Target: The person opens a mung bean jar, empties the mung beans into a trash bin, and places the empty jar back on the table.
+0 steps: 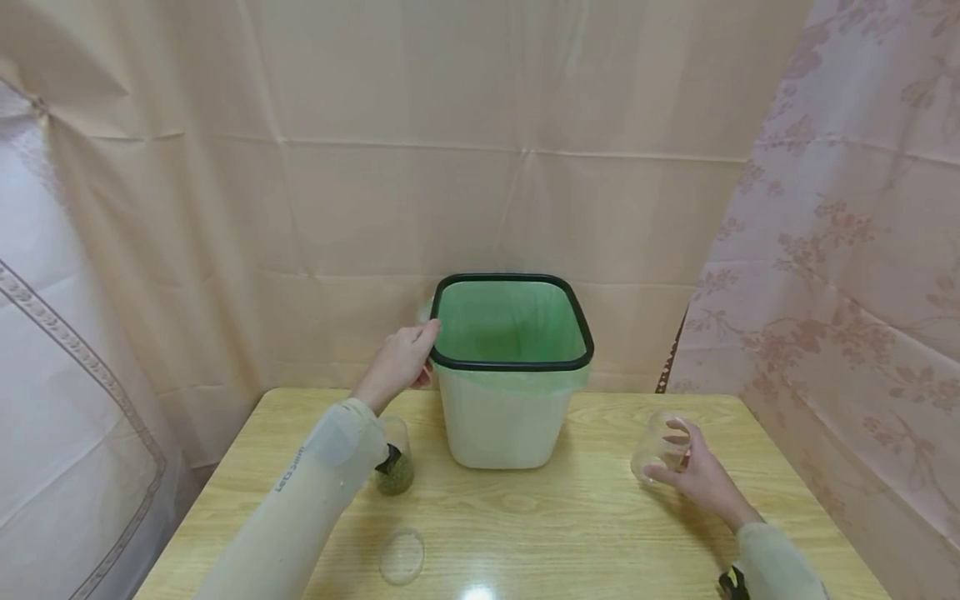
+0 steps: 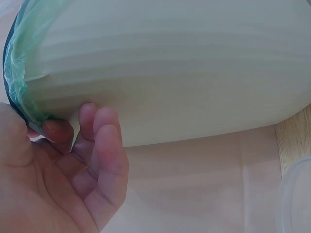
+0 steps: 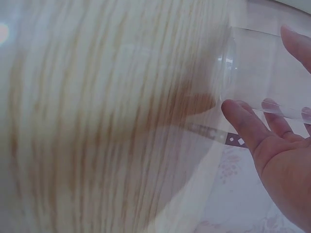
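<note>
A white trash bin [image 1: 504, 425], lined with a green bag [image 1: 510, 321] and topped by a black rim [image 1: 513, 366], stands at the back of the table. My left hand [image 1: 405, 357] pinches the left side of that rim, its other fingers loosely bent beside the wall in the left wrist view. At the right, a clear jar [image 1: 648, 446] stands upright on the table. My right hand [image 1: 697, 471] curves round it, thumb at the front and fingers on the far side. In the right wrist view, the jar [image 3: 257, 73] is see-through.
Another clear jar [image 1: 395, 477], holding green granular stuff low inside, stands left of the bin, partly behind my left sleeve. A clear round lid [image 1: 401, 557] lies on the wooden table [image 1: 525, 533] in front. Beige curtain [image 1: 360, 208] hangs close behind the bin.
</note>
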### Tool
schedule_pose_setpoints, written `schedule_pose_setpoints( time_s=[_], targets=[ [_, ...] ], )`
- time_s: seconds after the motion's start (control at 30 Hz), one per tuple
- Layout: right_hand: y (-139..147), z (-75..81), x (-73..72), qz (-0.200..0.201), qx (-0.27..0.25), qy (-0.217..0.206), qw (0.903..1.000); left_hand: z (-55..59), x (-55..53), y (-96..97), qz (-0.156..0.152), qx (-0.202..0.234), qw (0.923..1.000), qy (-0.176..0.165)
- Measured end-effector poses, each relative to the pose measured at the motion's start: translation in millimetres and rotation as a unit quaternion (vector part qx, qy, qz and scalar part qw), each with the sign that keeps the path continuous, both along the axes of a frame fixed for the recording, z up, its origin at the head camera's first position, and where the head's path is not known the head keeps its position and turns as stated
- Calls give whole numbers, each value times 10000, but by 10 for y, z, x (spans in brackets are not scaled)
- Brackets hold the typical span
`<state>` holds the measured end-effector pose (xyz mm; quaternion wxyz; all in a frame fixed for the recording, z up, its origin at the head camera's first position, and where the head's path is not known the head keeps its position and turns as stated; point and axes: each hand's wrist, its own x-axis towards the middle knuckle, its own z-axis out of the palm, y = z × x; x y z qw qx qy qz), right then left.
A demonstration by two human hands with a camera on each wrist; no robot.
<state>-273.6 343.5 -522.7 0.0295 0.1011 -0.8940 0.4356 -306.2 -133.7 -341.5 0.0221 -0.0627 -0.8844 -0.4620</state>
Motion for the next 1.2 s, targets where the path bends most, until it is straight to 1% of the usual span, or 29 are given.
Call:
schedule_pose_setpoints(
  time_s=[0.17,0.4,0.5,0.7,0.87,1.03,1.2],
  targets=[
    [4,-6,-8,-24,-12,-14,10000,1,-10,1,23,72,10000,-42],
    [15,-35,-15,-161,80,50,9998,-7,10,-8,-12,202,9997,-129],
    [11,-43,-11,-185,116,62,9997,-10,8,-7,-16,230,9997,-108],
    [4,-49,4,-208,89,-28,9997,-19,-6,-1,-17,284,9996,-86],
    [-3,-28,16,-242,184,-145,9994,-51,-26,-18,-53,360,9993,-47],
    [-16,-22,37,-242,206,-190,9993,-79,-40,-32,-44,397,9992,-86],
    [-18,-33,53,-234,139,-203,9994,-63,-31,-13,-3,374,9993,-92]
  ],
)
